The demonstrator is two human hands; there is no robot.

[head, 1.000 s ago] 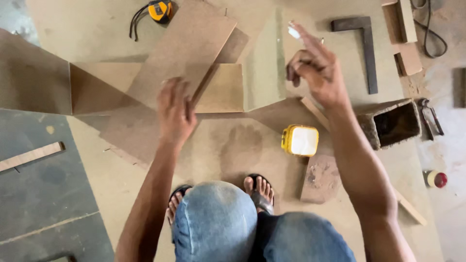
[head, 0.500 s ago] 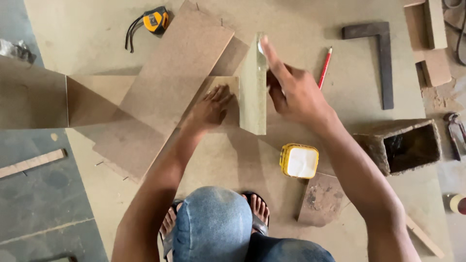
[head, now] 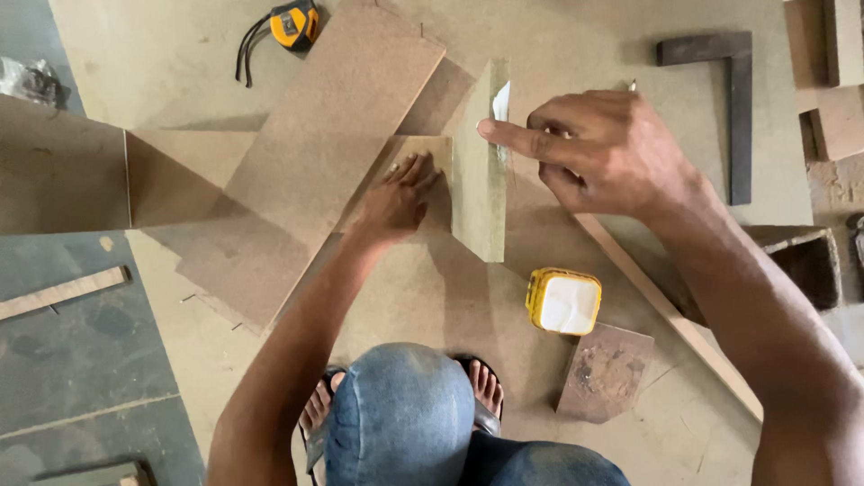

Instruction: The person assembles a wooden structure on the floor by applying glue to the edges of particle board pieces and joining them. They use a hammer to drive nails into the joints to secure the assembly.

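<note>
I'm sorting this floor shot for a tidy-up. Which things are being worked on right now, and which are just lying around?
In use:
- upright board, right hand with forefinger on its white-smeared top edge
- flat panel under the left hand
- open yellow tub, possibly

Lying about:
- tape measure
- dark square
- small rusty plate
- wooden box

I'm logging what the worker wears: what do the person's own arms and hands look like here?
Both arms are bare, with no sleeves in view. The left hand and right hand wear no gloves, and no rings, watch or bands are visible. Lower down, blue denim covers the knees.
</note>
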